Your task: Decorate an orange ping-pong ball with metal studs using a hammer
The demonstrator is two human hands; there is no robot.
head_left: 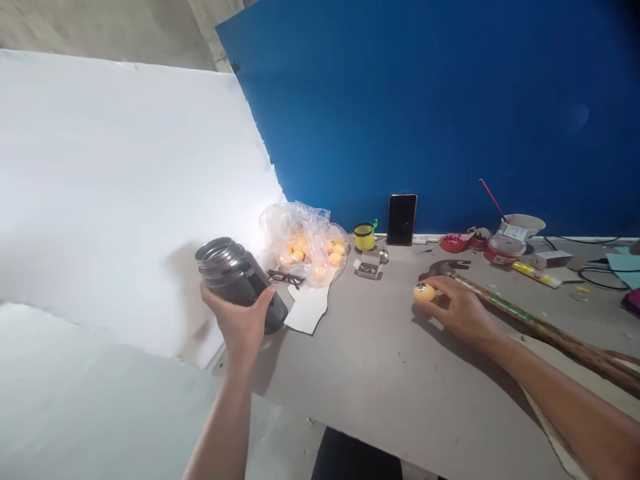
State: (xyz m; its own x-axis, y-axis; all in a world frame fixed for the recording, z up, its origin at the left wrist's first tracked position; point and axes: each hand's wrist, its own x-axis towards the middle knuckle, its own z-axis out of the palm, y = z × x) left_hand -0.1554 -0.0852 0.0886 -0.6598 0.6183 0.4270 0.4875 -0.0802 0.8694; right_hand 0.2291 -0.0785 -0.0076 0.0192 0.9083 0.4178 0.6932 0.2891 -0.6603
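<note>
My left hand point(240, 321) is wrapped round a dark grey metal flask point(231, 272), which tilts to the left with its uncapped steel mouth upward. Between the fingertips of my right hand point(457, 310) is an orange ping-pong ball point(424, 292) with a dark printed mark, low over the table. Just behind that hand lies a claw hammer point(445, 268) with a long wooden handle. A clear plastic bag point(305, 230) of several similar balls rests to the right of the flask, beside dark-framed glasses point(286, 278) and a torn white paper point(311, 310).
A small box of metal bits point(369, 267), a yellow tape roll point(365, 237) and an upright phone point(402, 220) stand at the back. Tubs point(503, 248), a yellow tube point(536, 273) and cables point(600, 270) lie at the right. A blue panel point(425, 120) rises behind the grey table point(380, 373).
</note>
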